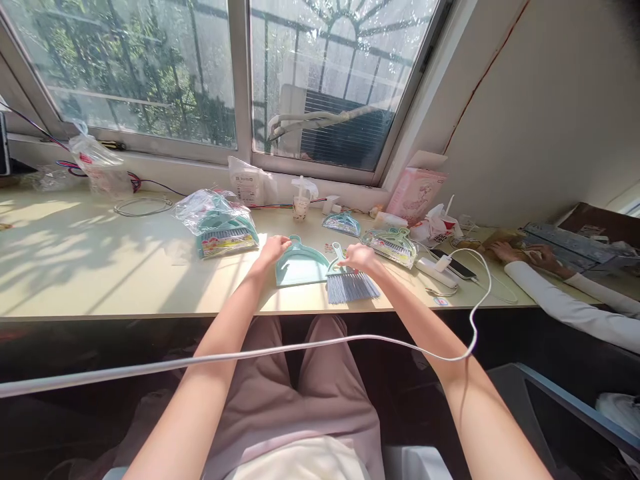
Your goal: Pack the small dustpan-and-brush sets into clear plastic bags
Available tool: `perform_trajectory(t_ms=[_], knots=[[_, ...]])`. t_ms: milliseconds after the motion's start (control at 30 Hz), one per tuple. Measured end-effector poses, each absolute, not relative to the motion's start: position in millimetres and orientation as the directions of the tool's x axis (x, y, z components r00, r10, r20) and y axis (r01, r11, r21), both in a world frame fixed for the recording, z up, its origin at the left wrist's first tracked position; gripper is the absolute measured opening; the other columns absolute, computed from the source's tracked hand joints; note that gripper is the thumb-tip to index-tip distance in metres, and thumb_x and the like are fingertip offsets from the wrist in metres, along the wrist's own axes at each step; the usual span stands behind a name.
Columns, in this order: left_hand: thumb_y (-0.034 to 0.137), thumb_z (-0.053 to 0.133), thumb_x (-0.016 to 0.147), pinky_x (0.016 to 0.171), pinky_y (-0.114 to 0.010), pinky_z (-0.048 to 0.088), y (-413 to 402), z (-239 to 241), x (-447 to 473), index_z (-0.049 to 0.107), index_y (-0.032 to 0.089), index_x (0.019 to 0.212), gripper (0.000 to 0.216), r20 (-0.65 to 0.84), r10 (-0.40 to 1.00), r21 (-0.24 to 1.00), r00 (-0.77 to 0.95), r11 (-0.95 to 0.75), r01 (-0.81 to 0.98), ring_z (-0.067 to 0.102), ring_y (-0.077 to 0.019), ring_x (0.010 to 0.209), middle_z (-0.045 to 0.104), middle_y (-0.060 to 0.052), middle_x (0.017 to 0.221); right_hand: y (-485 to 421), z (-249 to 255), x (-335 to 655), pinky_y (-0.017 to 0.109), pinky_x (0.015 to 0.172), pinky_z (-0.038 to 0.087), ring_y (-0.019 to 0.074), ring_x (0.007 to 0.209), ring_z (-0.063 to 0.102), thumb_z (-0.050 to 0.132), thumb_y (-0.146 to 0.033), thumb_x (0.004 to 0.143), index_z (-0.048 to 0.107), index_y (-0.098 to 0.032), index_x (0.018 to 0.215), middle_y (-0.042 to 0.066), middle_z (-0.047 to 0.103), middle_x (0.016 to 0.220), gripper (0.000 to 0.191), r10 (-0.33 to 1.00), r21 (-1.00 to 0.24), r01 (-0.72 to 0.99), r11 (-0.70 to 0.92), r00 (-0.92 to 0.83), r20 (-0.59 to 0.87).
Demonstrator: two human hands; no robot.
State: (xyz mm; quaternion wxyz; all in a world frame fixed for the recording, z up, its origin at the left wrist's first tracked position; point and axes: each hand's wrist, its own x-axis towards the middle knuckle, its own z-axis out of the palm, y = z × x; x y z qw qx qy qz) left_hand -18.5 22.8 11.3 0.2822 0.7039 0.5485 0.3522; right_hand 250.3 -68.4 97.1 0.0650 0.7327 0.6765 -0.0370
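Window (150, 73) and table (115, 280) in sunlight

A pink box (417, 193) is near the window's lower right corner; a cup (301, 207) stands left of it, then a packet (249, 187) and, farther left, a bag (103, 167). A phone (459, 267) lies beside a power strip (437, 274).

Both bare arms (215, 363) reach forward. The left hand (274, 249) pinches; the right hand (360, 257) grips with curled fingers (349, 259).
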Motion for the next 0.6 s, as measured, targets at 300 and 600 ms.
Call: perform_trajectory(t_ms=[300,600], knots=[[0.036,0.079,0.082,0.103,-0.046,0.053,25,5,-27,0.086,0.02,0.093,0.021,0.202,0.972,0.615,0.12,-0.221,0.757,0.07,-0.0425,0.125,0.082,-0.02,0.112,-58,63,297,0.028,0.093,0.055,0.025,0.118,0.076,0.085,-0.028,0.094,0.084,-0.023,0.108,0.009,0.083,0.123,0.014,0.997,-0.029,0.997,-0.07,0.07,0.011],[0.035,0.079,0.075,0.106,-0.047,0.053,35,5,-30,0.074,0.022,0.074,0.014,0.208,0.975,0.885,-0.076,-0.155,0.439,0.075,-0.0399,0.115,0.081,-0.019,0.1,-57,56,315,0.024,0.073,0.054,0.0223,0.102,0.079,0.085,-0.032,0.089,0.089,-0.026,0.094,0.006,0.086,0.108,0.008,0.998,-0.174,0.983,-0.059,0.053,-0.04]])
